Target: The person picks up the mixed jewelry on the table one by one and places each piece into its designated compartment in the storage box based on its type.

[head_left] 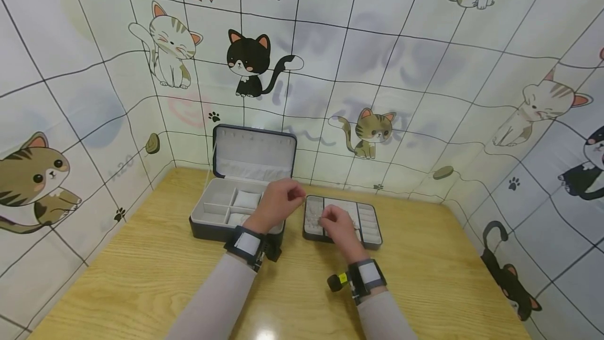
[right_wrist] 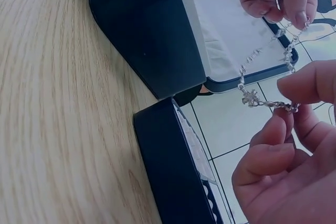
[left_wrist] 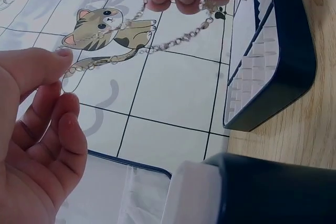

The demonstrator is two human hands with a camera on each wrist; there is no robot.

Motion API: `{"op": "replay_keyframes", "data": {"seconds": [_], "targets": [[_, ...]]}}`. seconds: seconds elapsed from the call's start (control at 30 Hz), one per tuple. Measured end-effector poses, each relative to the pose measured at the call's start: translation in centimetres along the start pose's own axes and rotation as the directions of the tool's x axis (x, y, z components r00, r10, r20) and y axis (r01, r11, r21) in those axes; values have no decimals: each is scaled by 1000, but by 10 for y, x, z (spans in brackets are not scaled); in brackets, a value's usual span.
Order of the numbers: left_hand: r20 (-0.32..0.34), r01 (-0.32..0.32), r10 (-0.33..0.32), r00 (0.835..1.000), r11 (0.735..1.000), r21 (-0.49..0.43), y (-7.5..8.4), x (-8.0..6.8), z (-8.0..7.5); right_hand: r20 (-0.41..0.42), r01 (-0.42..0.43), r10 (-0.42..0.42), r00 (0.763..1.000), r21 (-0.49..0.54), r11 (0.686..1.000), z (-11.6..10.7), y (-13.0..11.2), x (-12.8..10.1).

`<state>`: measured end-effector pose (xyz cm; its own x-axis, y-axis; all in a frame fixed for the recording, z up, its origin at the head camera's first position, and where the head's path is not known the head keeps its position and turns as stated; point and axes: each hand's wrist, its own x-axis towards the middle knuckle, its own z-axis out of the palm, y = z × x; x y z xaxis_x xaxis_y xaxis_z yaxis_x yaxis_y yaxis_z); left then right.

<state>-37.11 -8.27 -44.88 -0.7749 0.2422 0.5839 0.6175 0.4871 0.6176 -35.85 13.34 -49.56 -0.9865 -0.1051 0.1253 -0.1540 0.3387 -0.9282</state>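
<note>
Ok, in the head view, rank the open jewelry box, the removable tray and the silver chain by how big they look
1. Open jewelry box, largest.
2. Removable tray.
3. Silver chain, smallest, mostly hidden between left hand and right hand.

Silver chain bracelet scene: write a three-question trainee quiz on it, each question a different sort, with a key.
1. True or false: the left hand and right hand both pinch the silver chain bracelet.
2. The jewelry box lid stands: A open, B closed?
3. Fill in: the removable tray lies on the wooden ___.

Key: 1 true; 2 A; 3 table.
</note>
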Motion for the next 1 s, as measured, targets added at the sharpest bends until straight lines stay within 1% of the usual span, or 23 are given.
{"op": "replay_keyframes", "data": {"seconds": [0.13,0.27,0.37,0.53,0.73,0.83,0.9,1.0], "targets": [[-43,-14,14,999,1000,-8,1,0,-1,8,8,-8,1000,44,999,2,0,0],[-84,-25,27,996,999,24,0,2,-1,21,13,-14,1000,68,998,3,-2,-1],[-87,-17,19,996,1000,20,-1,3,-2,36,11,-14,999,87,996,4,-3,-1],[-72,15,-15,997,1000,-1,-1,3,-3,78,2,-11,997,120,993,6,-2,-1],[-70,35,-35,997,999,-4,-2,2,-4,131,-1,-21,991,162,987,15,0,-2],[-80,31,-32,996,999,-8,-3,2,-5,154,-7,-24,988,198,980,22,2,-3],[-93,30,-30,995,1000,-6,-3,1,-5,154,-18,-17,988,221,975,28,5,-4],[-133,33,-32,991,999,5,-5,1,-6,164,-15,-29,986,261,965,39,10,-6]]}}
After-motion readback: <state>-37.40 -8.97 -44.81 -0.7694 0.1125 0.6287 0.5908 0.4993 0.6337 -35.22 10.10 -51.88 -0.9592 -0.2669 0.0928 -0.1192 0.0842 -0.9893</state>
